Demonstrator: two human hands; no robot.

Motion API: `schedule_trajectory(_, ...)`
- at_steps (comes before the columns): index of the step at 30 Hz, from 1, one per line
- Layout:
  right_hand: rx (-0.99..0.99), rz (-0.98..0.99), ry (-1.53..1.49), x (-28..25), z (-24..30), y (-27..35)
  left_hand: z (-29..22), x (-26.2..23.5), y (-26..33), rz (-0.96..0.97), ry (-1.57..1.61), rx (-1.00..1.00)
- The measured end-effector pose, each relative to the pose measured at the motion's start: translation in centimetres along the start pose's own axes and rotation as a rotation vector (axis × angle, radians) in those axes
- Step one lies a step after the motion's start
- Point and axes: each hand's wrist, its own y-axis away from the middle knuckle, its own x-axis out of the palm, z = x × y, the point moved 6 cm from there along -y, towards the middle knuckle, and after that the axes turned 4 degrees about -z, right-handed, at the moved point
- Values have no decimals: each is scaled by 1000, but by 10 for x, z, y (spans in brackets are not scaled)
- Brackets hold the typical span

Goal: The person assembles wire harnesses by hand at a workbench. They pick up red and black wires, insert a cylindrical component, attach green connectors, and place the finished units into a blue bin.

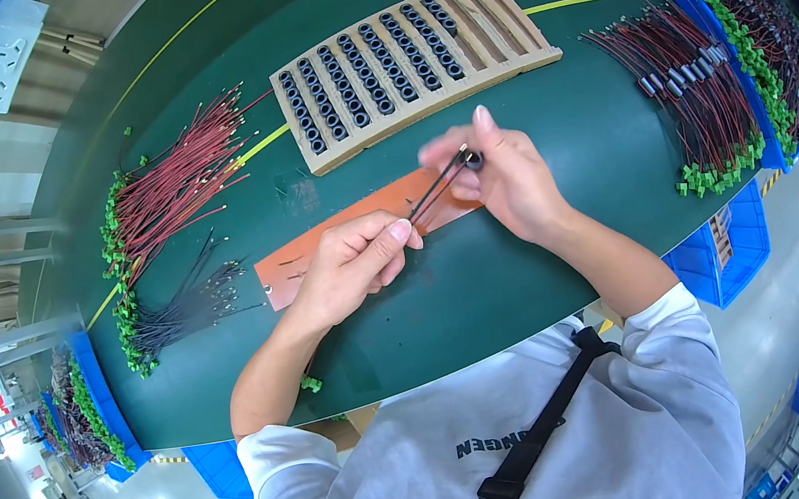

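Note:
My left hand (pixel 353 264) is closed, pinching a pair of thin dark wires (pixel 434 192) between thumb and fingers. The wires slant up to the right, their tips at a small black ring core (pixel 475 160). My right hand (pixel 517 183) has that ring at its fingers, thumb raised; its other fingers are smeared by motion. Whether the tips pass through the ring I cannot tell. Below my left forearm a green connector (pixel 311 383) shows, probably on the same wires. Under both hands lies an orange strip (pixel 328 241) with a few dark marks.
Ahead stands a slotted wooden tray (pixel 421 105) with rows of black rings; its right slots hold none. Red wires (pixel 174 183) and black wires (pixel 189 295) with green connectors lie left. Cored wire bundles (pixel 692 95) lie right, beside a blue bin (pixel 749 67). The tabletop (pixel 565 278) is green.

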Motion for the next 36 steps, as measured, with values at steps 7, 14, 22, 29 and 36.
schedule_trajectory(7,-158,-118,127,-6,18,-6,2,-6,1,-66,79,-19)
schedule_trajectory(14,-151,-152,67,-13,17,-9,-3,-11,-1,-118,134,66)
schedule_trajectory(22,30,-51,208,1,-1,-3,4,-7,-2,-84,180,54)
schedule_trajectory(29,6,-81,284,-1,2,-1,6,-4,0,-70,195,11)
schedule_trajectory(36,-114,-130,182,0,7,-5,6,-7,0,-111,156,8)
